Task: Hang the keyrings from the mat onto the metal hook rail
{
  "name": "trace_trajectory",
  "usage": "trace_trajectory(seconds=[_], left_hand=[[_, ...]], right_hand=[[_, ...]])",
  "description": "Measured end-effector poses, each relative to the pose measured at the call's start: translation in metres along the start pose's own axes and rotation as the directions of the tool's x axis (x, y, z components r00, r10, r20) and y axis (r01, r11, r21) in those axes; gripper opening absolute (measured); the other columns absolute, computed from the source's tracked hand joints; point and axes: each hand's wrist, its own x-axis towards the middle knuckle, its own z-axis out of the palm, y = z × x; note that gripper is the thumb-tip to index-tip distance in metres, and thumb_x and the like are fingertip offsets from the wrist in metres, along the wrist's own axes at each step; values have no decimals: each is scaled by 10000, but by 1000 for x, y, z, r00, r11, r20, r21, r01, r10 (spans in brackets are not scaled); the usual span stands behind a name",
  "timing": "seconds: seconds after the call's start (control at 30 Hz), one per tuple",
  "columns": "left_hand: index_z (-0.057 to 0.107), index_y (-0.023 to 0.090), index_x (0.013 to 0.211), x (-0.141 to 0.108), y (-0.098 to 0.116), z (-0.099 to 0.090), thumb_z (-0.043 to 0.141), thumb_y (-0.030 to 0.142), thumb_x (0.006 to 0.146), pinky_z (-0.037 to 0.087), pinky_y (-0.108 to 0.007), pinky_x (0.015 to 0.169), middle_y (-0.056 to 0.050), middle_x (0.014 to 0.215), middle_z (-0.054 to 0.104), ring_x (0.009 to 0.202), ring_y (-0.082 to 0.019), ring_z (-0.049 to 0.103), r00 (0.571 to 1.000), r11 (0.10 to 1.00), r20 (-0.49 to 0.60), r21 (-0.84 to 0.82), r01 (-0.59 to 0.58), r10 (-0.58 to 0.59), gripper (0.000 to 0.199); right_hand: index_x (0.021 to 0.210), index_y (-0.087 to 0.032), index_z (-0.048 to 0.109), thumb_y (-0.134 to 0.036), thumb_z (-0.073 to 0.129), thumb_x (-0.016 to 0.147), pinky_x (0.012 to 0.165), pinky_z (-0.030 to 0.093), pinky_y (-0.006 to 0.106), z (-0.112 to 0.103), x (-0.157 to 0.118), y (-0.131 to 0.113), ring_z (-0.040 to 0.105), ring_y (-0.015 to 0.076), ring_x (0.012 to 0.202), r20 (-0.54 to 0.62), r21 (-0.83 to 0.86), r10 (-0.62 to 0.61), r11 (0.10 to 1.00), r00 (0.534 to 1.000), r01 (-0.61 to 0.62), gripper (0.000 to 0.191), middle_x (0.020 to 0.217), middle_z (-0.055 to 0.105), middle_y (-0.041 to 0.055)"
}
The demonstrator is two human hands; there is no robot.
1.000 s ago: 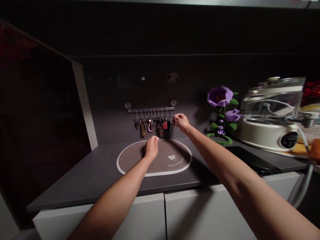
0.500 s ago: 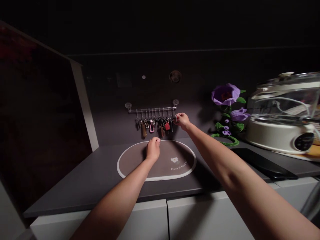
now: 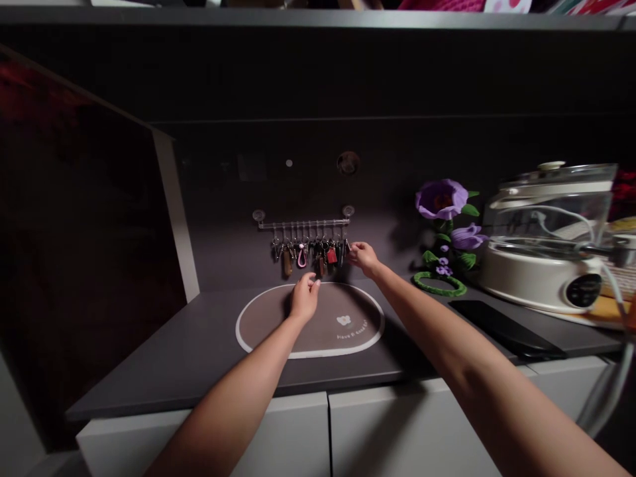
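A clear rail [image 3: 305,225] is fixed to the dark wall by two round suction cups, with several bunches of keys hanging from its hooks. Among them are a brown tag [image 3: 287,262], a pink loop [image 3: 301,256] and a red tag [image 3: 332,255]. At the rail's right end, my right hand [image 3: 364,258] has its fingertips closed on the last bunch of keys [image 3: 347,246], small and partly hidden. Lower down, my left hand [image 3: 304,296] hovers over the oval mat [image 3: 268,324], thumb and fingers loosely curled and apart, holding nothing visible.
Purple artificial flowers [image 3: 442,200] with a green ring base [image 3: 440,285] stand on the right. Beyond them is a cream appliance [image 3: 531,271] with a clear lid. A flat black object [image 3: 507,328] lies near the counter edge. A shelf [image 3: 318,18] crosses above.
My right hand has dropped slightly relative to the rail, from hook height to the hanging keys. The left thumb and fingers have parted a little. The view has tilted, bringing the shelf in.
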Motion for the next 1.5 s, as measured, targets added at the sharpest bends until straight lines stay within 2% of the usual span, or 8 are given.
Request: trace_trajectory(seconds=[0.13, 0.3, 0.57, 0.7, 0.9, 1.2, 1.33, 1.5], left_hand=[[395, 167, 1245, -4, 11, -4, 555, 240, 737, 399, -224, 652, 40, 665, 484, 598, -81, 456, 995, 985, 95, -175, -2, 19, 537], [106, 216, 1390, -9, 36, -19, 609, 189, 694, 388, -196, 608, 76, 617, 452, 548, -54, 435, 977, 915, 211, -393, 94, -10, 859], [-132, 218, 1378, -27, 69, -83, 611, 172, 679, 395, -203, 674, 63, 682, 490, 621, -58, 466, 911, 948, 335, -284, -148, 242, 1021], [-171, 224, 1366, -58, 62, -106, 573, 168, 701, 410, -211, 706, 58, 704, 494, 647, -63, 477, 901, 971, 373, -163, -172, 222, 1000], [-206, 230, 1352, -85, 38, -114, 579, 175, 688, 417, -194, 658, 70, 702, 493, 610, -54, 470, 922, 980, 358, -177, -91, 150, 1030], [-59, 223, 1391, -60, 32, -126, 653, 248, 658, 432, -229, 692, 24, 789, 563, 657, -70, 516, 958, 973, 287, -224, 51, 15, 1022], [184, 178, 1381, -19, 18, -126, 692, 320, 627, 398, -303, 872, -110, 1122, 541, 1012, -170, 513, 984, 979, 119, -140, 150, -134, 920], [390, 155, 1270, 47, 1, -116, 772, 362, 500, 292, -359, 1001, -168, 1359, 341, 1246, -266, 332, 976, 975, 1, -60, 216, -217, 884]], right_hand=[[824, -193, 463, -180, 516, 686, 563, 455, 254, 3, -33, -5, 506, 81, 576, -80, 5, 106, 994, 991, -106, 148, 773, 501, 4], [1109, -247, 448, -266, 565, 688, 560, 450, 262, 13, -86, -19, 474, 87, 557, 102, 14, -27, 1000, 994, 26, 437, 747, 474, -19], [1389, -269, -90, -277, 575, 713, 595, 427, 250, 20, -152, -28, 415, 88, 553, 378, 18, -281, 955, 882, 296, 948, 629, 425, -74], [1363, -250, -197, -265, 573, 712, 549, 394, 227, 20, -173, -19, 414, 87, 545, 447, -42, -268, 947, 854, 319, 1008, 666, 454, -65], [1394, -240, -77, -268, 578, 700, 567, 393, 225, 20, -190, -8, 423, 88, 567, 462, -93, -243, 943, 853, 320, 955, 696, 480, -50], [1367, -249, 241, -350, 582, 719, 707, 446, 301, 17, -170, -14, 508, 119, 667, 424, -212, -225, 917, 877, 338, 739, 785, 562, -2], [1262, -211, 417, -452, 601, 694, 886, 408, 363, 6, -125, -17, 531, 193, 959, 190, -316, -215, 911, 958, 267, 645, 1040, 568, 84], [1304, -162, 338, -537, 616, 647, 971, 355, 365, -5, -55, -18, 402, 257, 1190, 0, -353, -94, 932, 996, 88, 806, 1319, 394, 166]])
